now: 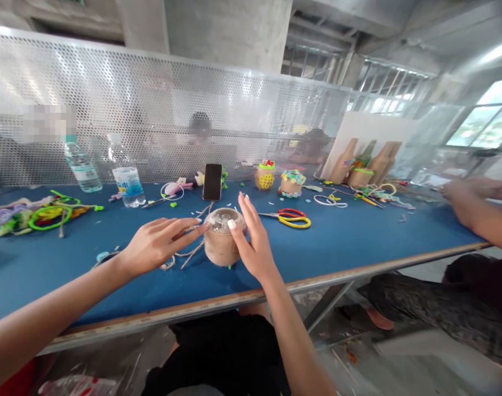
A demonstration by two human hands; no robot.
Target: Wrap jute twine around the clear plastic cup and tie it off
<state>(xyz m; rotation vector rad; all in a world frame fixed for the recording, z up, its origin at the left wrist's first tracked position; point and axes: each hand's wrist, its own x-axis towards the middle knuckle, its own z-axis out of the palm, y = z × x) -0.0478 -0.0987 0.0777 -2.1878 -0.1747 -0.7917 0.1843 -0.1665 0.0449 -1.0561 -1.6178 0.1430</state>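
A glass jar [222, 245] wound with brown twine stands on the blue table in front of me, its bare clear glass end facing up. My left hand [158, 242] reaches in from the left, fingers stretched out, their tips at the jar's upper left edge. On the other side, my right hand [253, 242] rests against the jar with straight fingers pointing up and the thumb over the glass. Neither hand wraps round the jar. Loose twine [188, 256] lies just left of it, and bits of green show under its base.
Scissors [294, 218] with red and yellow handles lie right of the jar. Behind stand a phone [212, 182], a decorated jar [265, 176] and a water bottle [129, 187]. Colourful pipe cleaners [53, 214] are heaped left. A co-worker's arm [477, 209] rests at right.
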